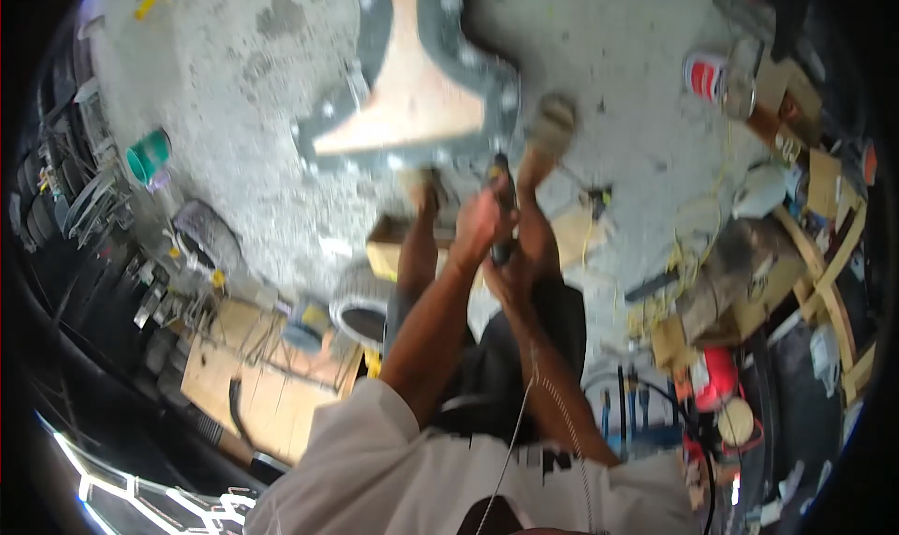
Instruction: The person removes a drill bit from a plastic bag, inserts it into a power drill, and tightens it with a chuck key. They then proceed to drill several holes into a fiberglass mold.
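Note:
My left hand (480,222) is wrapped round the body of a dark, elongated hand tool (504,188), seemingly a power tool; its exact kind is blurred. Behind it, my right hand (510,274) closes on the tool's near end (503,253). The tool's tip points away from me, close to the lower right edge of a large panel (412,113). This panel has a pale middle and a dark grey border dotted with whitish spots. Whether the tip touches the border cannot be made out.
A cardboard box (382,254) and a tire (361,303) stand by my left leg. Further left are a green container (150,156) and a wooden board (220,366). To the right lie yellow cord (688,277), boxes (721,315) and a red-and-white can (704,76).

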The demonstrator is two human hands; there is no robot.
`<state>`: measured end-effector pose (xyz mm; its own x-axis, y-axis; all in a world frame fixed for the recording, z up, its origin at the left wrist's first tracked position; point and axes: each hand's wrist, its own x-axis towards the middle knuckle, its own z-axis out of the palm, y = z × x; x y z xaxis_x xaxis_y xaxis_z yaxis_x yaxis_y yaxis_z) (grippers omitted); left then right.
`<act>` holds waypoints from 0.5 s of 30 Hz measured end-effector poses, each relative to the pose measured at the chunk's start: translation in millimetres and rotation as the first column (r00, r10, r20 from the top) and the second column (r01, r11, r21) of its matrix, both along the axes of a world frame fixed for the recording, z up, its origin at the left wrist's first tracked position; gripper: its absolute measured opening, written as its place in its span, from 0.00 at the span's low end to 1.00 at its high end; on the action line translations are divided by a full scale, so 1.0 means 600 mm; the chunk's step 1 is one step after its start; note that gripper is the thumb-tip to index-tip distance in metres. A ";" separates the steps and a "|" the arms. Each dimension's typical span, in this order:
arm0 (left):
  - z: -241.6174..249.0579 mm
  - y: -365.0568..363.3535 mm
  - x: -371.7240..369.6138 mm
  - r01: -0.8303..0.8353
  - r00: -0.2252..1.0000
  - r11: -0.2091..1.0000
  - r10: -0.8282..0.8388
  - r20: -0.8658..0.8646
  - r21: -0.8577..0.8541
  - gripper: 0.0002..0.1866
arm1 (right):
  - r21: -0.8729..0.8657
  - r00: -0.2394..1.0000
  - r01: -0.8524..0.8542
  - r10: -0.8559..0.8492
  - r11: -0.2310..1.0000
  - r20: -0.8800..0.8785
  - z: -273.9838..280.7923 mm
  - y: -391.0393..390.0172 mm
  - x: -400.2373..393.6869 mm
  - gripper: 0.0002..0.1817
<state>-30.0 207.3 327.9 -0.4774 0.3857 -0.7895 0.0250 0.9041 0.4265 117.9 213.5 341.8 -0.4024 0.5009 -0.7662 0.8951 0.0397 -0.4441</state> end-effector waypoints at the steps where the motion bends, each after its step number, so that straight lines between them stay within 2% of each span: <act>1: 0.055 0.019 -0.003 0.012 0.995 0.993 0.000 0.099 -0.115 0.37 | -0.106 0.996 0.064 -0.070 0.992 -0.056 0.041 0.018 -0.003 0.21; 2: 0.104 0.054 -0.024 0.028 0.986 0.978 0.007 0.168 -0.207 0.41 | -0.103 0.990 0.095 -0.104 0.990 -0.092 0.078 0.022 0.004 0.21; 5: 0.124 0.076 -0.003 0.050 0.998 0.979 -0.041 0.049 -0.199 0.39 | -0.055 0.952 0.153 -0.162 0.987 -0.260 0.102 0.070 -0.025 0.21; 7: 0.122 0.095 -0.011 0.041 0.999 0.990 -0.041 0.002 -0.134 0.41 | -0.025 0.912 0.179 -0.176 0.984 -0.370 0.093 0.103 -0.041 0.21; 10: 0.091 0.127 -0.024 -0.004 0.996 0.999 0.000 -0.085 -0.040 0.40 | -0.133 0.880 0.208 -0.245 0.969 -0.407 0.025 0.123 -0.035 0.21; 12: 0.067 0.142 -0.023 -0.010 0.987 1.000 0.013 -0.161 0.023 0.38 | -0.153 0.899 0.204 -0.247 0.967 -0.360 0.022 0.148 -0.050 0.21; 15: 0.059 0.166 -0.029 -0.044 0.992 0.998 0.038 -0.118 -0.043 0.36 | -0.175 0.928 0.164 -0.212 0.971 -0.306 0.014 0.168 -0.049 0.21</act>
